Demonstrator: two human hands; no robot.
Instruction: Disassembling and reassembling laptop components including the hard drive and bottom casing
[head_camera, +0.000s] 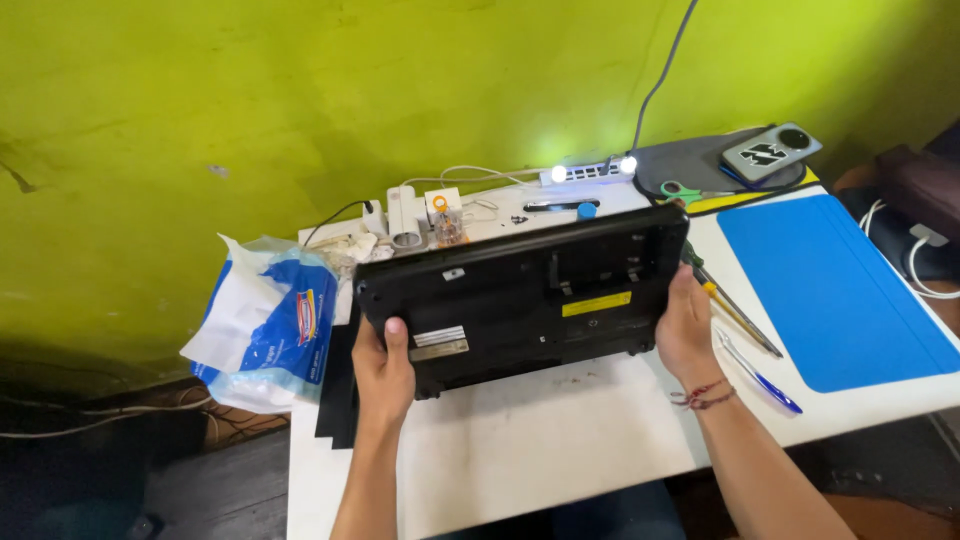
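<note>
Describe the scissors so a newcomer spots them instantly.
Start at the white table and go to its far right corner, where a dark round mat lies. The scissors rest on the mat's near edge. Their green handles set them apart from the grey device beside them.

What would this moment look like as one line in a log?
left hand: grips black laptop left edge | right hand: grips its right edge | laptop: underside up, tilted above white table | nearby: screwdriver, blue mat

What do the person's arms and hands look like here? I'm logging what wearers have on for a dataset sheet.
Both forearms are bare, with no sleeves in view. The left hand wears no glove, ring or band. The right hand is also ungloved; a thin red thread bracelet with loose ends circles its wrist. No watch shows.
</note>
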